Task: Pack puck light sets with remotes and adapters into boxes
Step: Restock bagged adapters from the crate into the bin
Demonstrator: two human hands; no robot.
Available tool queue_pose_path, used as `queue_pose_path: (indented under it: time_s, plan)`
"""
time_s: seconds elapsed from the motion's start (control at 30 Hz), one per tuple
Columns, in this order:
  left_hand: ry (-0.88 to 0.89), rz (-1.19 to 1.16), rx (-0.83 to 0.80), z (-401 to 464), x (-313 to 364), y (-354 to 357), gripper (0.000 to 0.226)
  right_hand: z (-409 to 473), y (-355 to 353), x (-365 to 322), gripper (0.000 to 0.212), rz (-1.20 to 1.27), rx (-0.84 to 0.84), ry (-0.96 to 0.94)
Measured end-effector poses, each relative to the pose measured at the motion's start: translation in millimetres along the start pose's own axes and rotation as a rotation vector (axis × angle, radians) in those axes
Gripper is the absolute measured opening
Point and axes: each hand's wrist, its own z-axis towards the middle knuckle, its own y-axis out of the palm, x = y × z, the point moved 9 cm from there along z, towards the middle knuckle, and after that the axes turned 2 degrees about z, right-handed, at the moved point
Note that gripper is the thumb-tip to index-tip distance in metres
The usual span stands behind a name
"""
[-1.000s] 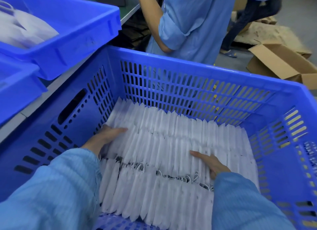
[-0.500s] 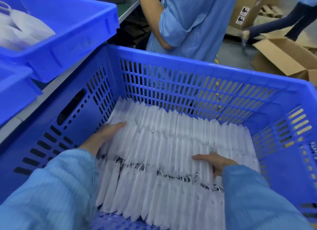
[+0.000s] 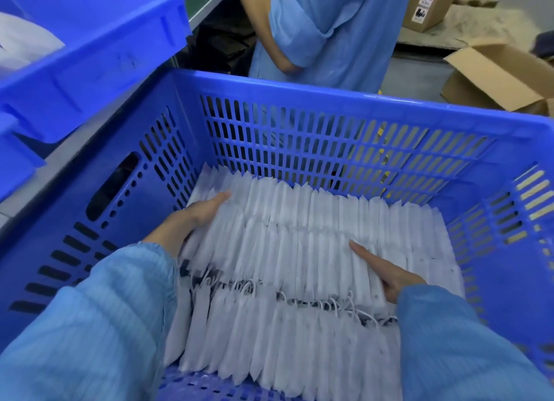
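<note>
A large blue slotted crate [image 3: 314, 131] fills most of the view, its walls pierced with rows of vents and an oblong handle hole on the left side. Inside it stand two rows of white foam-wrapped packets [image 3: 299, 251], packed upright edge to edge like files; the far row reaches the back wall, the near row runs toward the camera. Thin white cable loops [image 3: 338, 304] poke up along the seam between the two rows. What each wrap holds cannot be told from here.

To the left, a solid-walled blue bin [image 3: 99, 56] sits on the grey surface [image 3: 54, 161], holding pale white bagged items [image 3: 24, 47]; a second blue bin [image 3: 15, 155] overlaps its near corner. Beyond the crate stands another person in a light blue smock [image 3: 335, 32], one arm bent. On the floor at the right lie an open cardboard box [image 3: 494, 80] and, farther back, a labelled carton [image 3: 425, 8].

The left hand [image 3: 192, 218] presses flat against the left end of the far row, fingers extended along the wraps. The right hand [image 3: 386, 272] lies partway along the same row, fingers straight and slipped between packets. Together they bracket a block of packets between open palms; neither hand is closed around anything. Both sleeves are light blue.
</note>
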Motion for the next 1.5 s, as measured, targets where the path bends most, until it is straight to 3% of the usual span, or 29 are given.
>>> queue_pose_path:
  time_s: [0.13,0.3,0.37,0.47,0.57,0.7,0.77,0.83,0.93,1.03,1.13,1.23,1.4,1.5]
  plan:
    - [-0.037,-0.095,-0.099,-9.5,6.4,12.6,0.112,-9.7,0.1,-3.7,0.116,-0.005,0.004,0.024]
    - [0.034,-0.283,0.061,-11.9,10.5,22.0,0.103,-14.3,18.0,6.4,0.09,0.371,-0.14,-0.004]
    - [0.049,-0.289,0.15,-11.2,-1.7,11.1,0.103,-14.3,24.8,8.5,0.086,0.401,-0.179,-0.013]
    - [0.083,-0.127,0.177,-17.3,-6.6,0.6,0.119,-13.2,21.2,1.4,0.101,0.239,-0.06,-0.015]
    - [0.127,-0.118,-0.026,-26.9,-12.1,8.1,0.137,-4.9,16.1,-0.1,0.112,0.14,0.013,0.007]
    - [0.123,-0.026,-0.231,-39.4,-37.5,18.1,0.139,-14.5,8.5,-8.5,0.112,-0.121,0.088,0.068]
    - [0.131,-0.017,-0.172,-36.7,-44.0,14.1,0.124,-24.2,3.9,-15.1,0.109,-0.257,0.136,0.112]
    - [0.067,0.002,-0.008,-35.6,-53.9,1.8,0.098,-36.2,7.5,-15.7,0.11,-0.253,0.133,0.134]
    - [-0.034,0.128,0.125,-42.7,-64.8,-3.6,0.099,-48.5,10.3,11.2,0.102,-0.23,0.077,0.175]
    - [-0.049,0.123,0.026,-45.1,-64.6,10.6,0.108,-54.2,12.4,39.0,0.098,-0.239,0.09,0.187]
    - [-0.06,0.185,-0.145,-51.9,-67.3,26.3,0.117,-53.8,16.5,45.2,0.103,-0.587,0.13,0.207]
    - [-0.088,0.285,-0.202,-54.0,-65.5,35.3,0.129,-53.5,22.6,48.0,0.1,-0.634,0.088,0.221]
    - [-0.124,0.29,-0.139,-42.5,-62.8,46.4,0.08,-55.2,31.6,52.6,0.073,-0.461,0.008,0.317]
    - [-0.15,0.277,-0.12,-40.3,-67.6,50.3,0.073,-47.8,38.8,48.3,0.072,-0.441,0.011,0.263]
